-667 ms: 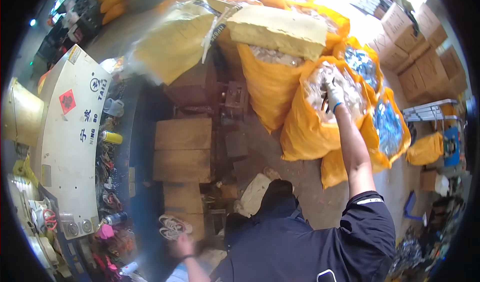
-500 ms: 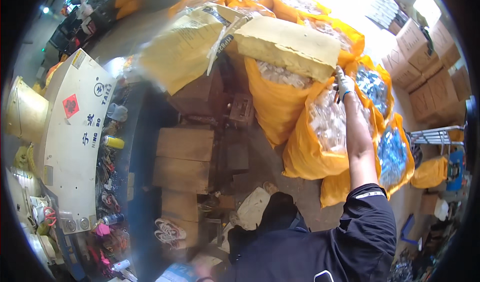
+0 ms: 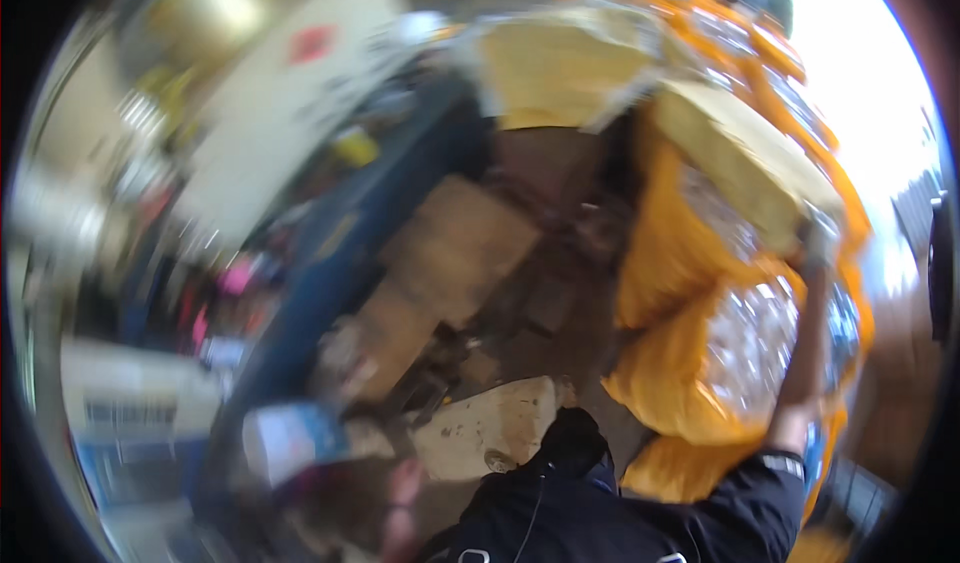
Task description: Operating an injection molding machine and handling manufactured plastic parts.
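Note:
My right hand [image 3: 820, 235], in a pale glove, is at the near right end of a flattened yellow paper sack [image 3: 735, 153]. It touches or grips the sack's end; blur hides its fingers. That sack lies across the tops of orange woven bags. Just below my right hand is an open orange bag [image 3: 665, 368] filled with clear, shiny plastic pieces [image 3: 752, 338]. At the lower left, my left hand [image 3: 405, 483] is smeared by motion, its fingers unclear. A blurred white-and-blue object [image 3: 290, 441] is near it, apparently apart from the hand.
Cardboard [image 3: 455, 248] lies left of the bags, beside a long dark blue machine side [image 3: 330, 248]. A white machine panel [image 3: 290, 93] stands at the upper left. Another yellow paper sack [image 3: 560, 68] is at the back. A stained whitish sack [image 3: 485, 428] lies before me.
My view has turned left, so the bags and machine appear tilted and farther right. My right hand stays at the yellow sack's end. More of my left hand and forearm now shows.

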